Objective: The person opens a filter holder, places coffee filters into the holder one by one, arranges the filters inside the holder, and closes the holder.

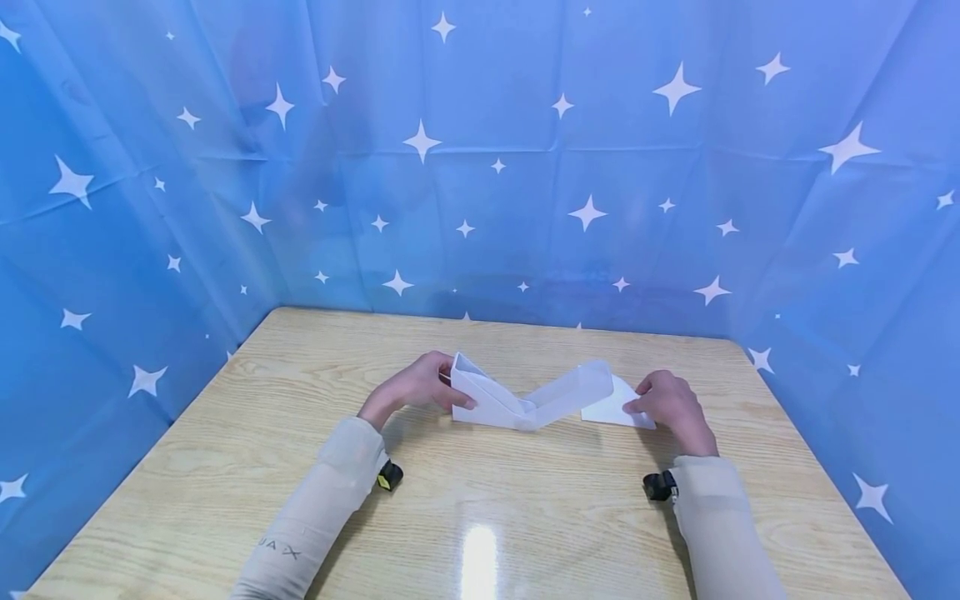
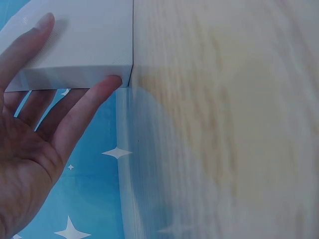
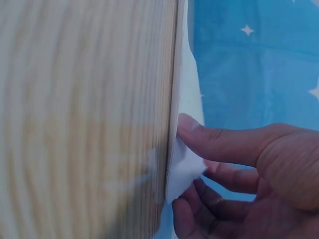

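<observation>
In the head view, a white box-like piece (image 1: 483,400) with a slanted open side stands on the table. My left hand (image 1: 420,383) grips its tall left end. Up close in the left wrist view, the thumb lies on the piece's broad white face (image 2: 94,37), fingers against the narrow end. From the low right end of this piece, a thin whitish strip (image 1: 566,392) slants up to the right. It overlaps a flat white triangular piece (image 1: 611,407) in the head view. My right hand (image 1: 671,404) pinches that piece near its right corner, thumb on top (image 3: 192,107).
The wood-grain table (image 1: 480,483) spreads around both hands, with a bright reflection at its front. A blue curtain (image 1: 480,208) with white stars hangs behind and along both sides. Small dark cameras sit at the left wrist (image 1: 390,475) and right wrist (image 1: 660,485).
</observation>
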Demonstrator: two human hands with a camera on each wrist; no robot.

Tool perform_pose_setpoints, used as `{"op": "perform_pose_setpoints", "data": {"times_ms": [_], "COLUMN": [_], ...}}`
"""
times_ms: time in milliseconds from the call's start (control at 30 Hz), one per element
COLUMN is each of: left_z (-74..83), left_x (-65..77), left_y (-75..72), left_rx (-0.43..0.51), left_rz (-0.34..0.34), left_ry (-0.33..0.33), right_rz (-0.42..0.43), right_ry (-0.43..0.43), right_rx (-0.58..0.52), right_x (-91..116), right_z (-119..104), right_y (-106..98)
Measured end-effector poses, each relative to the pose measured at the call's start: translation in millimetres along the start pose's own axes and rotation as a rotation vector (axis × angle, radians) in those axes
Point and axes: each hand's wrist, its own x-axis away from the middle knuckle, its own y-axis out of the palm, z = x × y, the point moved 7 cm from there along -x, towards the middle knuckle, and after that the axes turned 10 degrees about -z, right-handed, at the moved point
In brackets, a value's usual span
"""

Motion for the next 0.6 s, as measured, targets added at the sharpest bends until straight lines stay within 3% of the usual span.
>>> {"op": "perform_pose_setpoints", "data": {"times_ms": [600], "left_z": [-2.1], "left_x": [-0.6], "left_y": [0.3], "left_rx": [0.001], "left_rz": [-0.005], "left_ry": [0.002], "right_rz": [0.043], "right_ry": [-0.006], "right_rx": [0.024], "right_x": [3.8], "right_z": [-2.6], "right_y": [-5.5]}}
